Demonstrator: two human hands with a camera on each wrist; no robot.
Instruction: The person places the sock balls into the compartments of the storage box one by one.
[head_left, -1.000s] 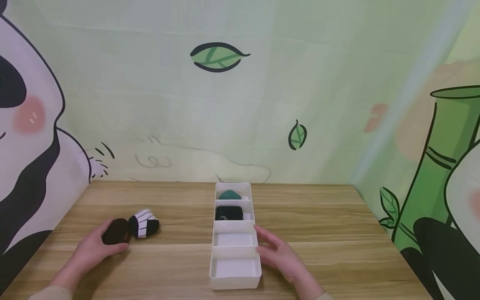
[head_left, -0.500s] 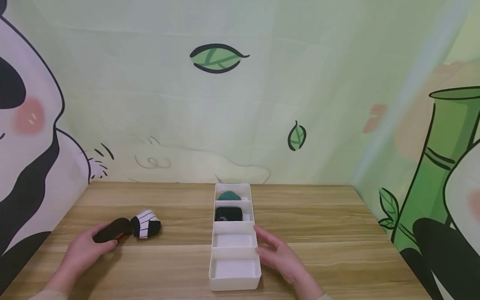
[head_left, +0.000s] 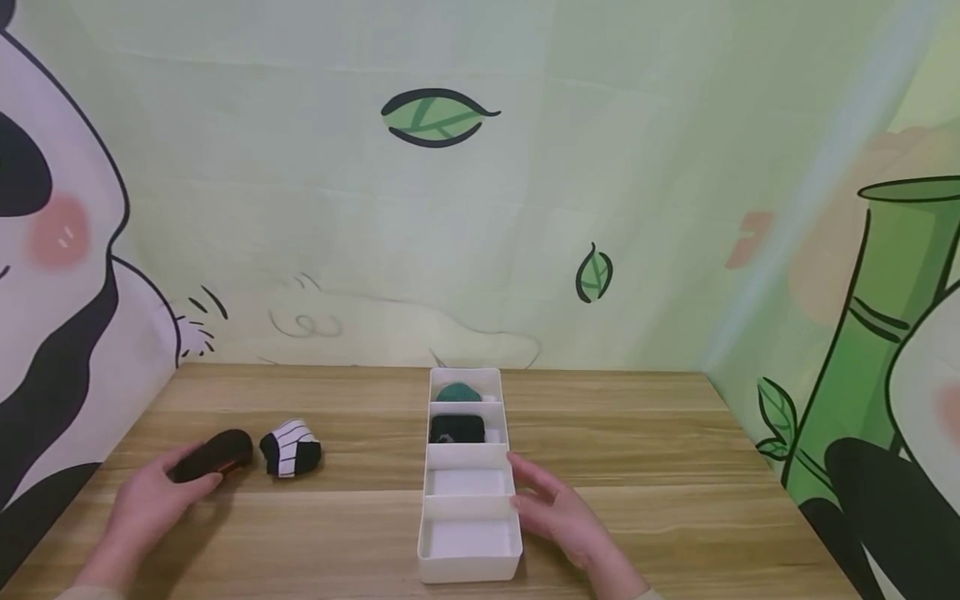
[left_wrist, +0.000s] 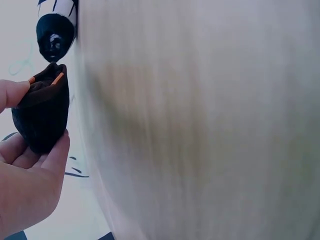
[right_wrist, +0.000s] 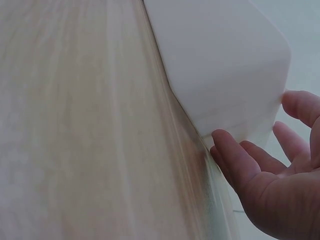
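My left hand (head_left: 150, 500) grips a rolled-up black sock (head_left: 215, 455) between thumb and fingers, at the left of the table. In the left wrist view, orange marks show along the folded opening of this sock (left_wrist: 41, 117). Just right of it lies a rolled black-and-white striped sock (head_left: 291, 450). With relaxed fingers, my right hand (head_left: 558, 512) touches the right side of a long white divided box (head_left: 471, 570). Close up in the right wrist view, the fingertips of that hand (right_wrist: 280, 185) are at the box's wall (right_wrist: 225, 65).
Inside the box, a green ribbed bundle (head_left: 459, 392) sits in the farthest compartment and a black folded bundle (head_left: 457, 428) in the one before it. The nearer two compartments show bare white floors. A printed cloth backdrop (head_left: 300, 208) rises behind the wooden table (head_left: 637, 433).
My left hand has shifted left with the black sock and tilted it, opening a gap to the striped sock. The right hand stays at the box.
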